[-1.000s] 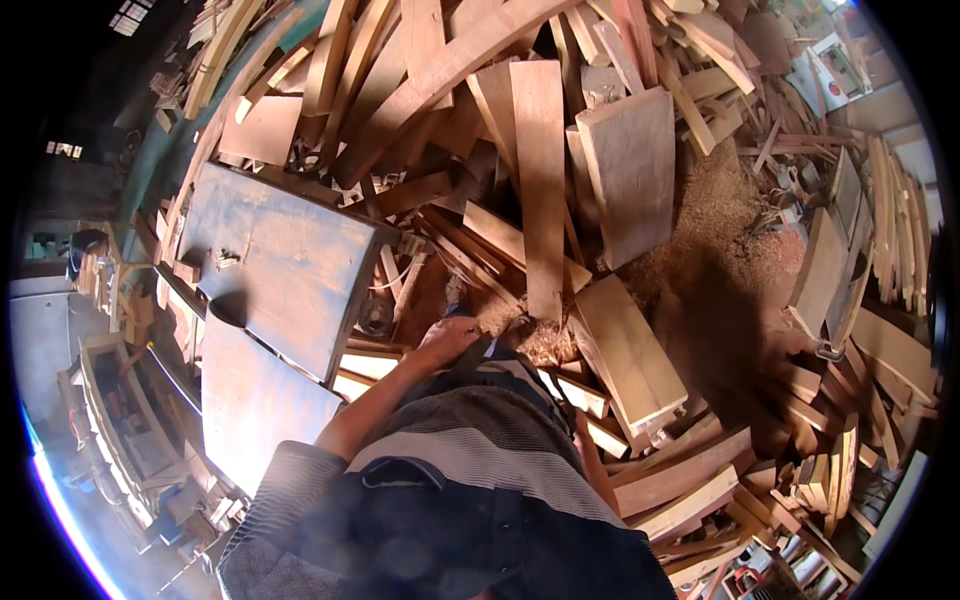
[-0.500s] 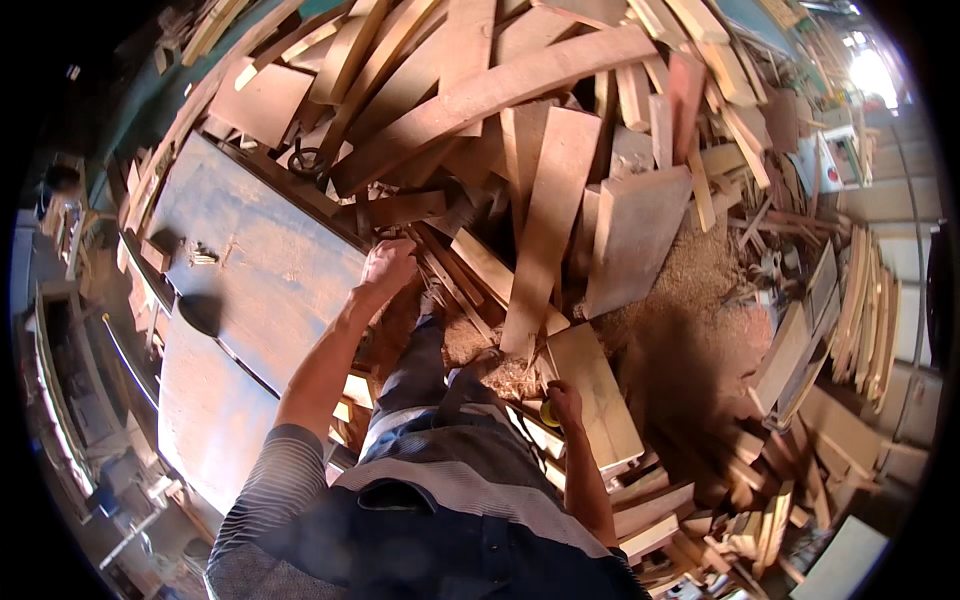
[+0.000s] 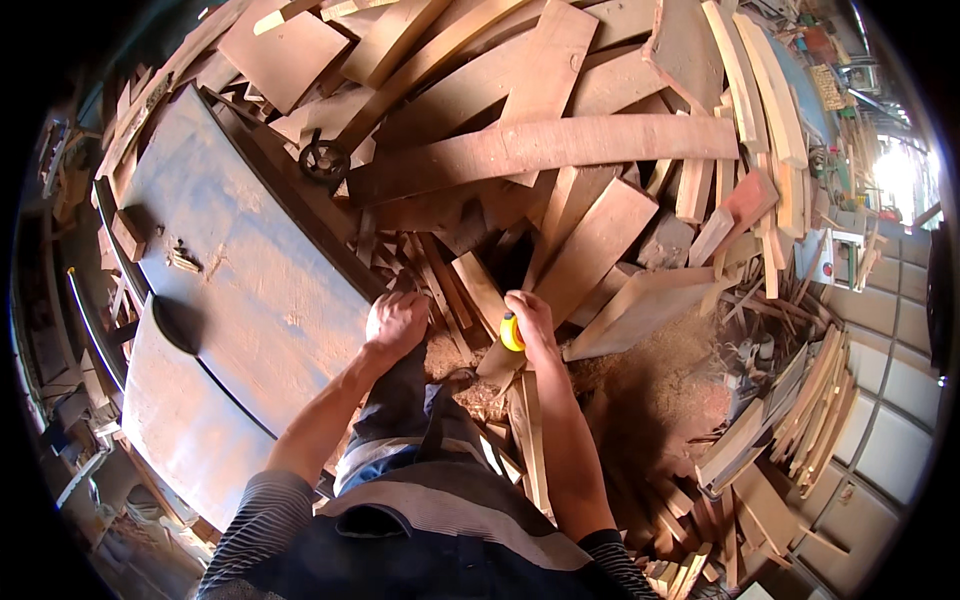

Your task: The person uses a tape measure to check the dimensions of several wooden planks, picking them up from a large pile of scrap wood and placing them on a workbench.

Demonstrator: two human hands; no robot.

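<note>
My right hand is wrapped around a yellow tape measure, raised in front of my body over the boards. Beside the right edge of the large flat machine table is my left hand. Its fingers are curled in, and whatever lies inside them, if anything, is hidden. Between and beyond the two hands lie narrow wooden strips and a short pale board. A wide reddish plank slants away just past my right hand.
A tall heap of loose boards fills the far side, with a long curved plank across it. A dark handwheel sits at the table's far edge. Sawdust covers the ground at right, near stacked slats.
My right hand has come up and forward with the tape measure, from low beside a board to near the left hand. The left hand stays by the table edge. The view has shifted.
</note>
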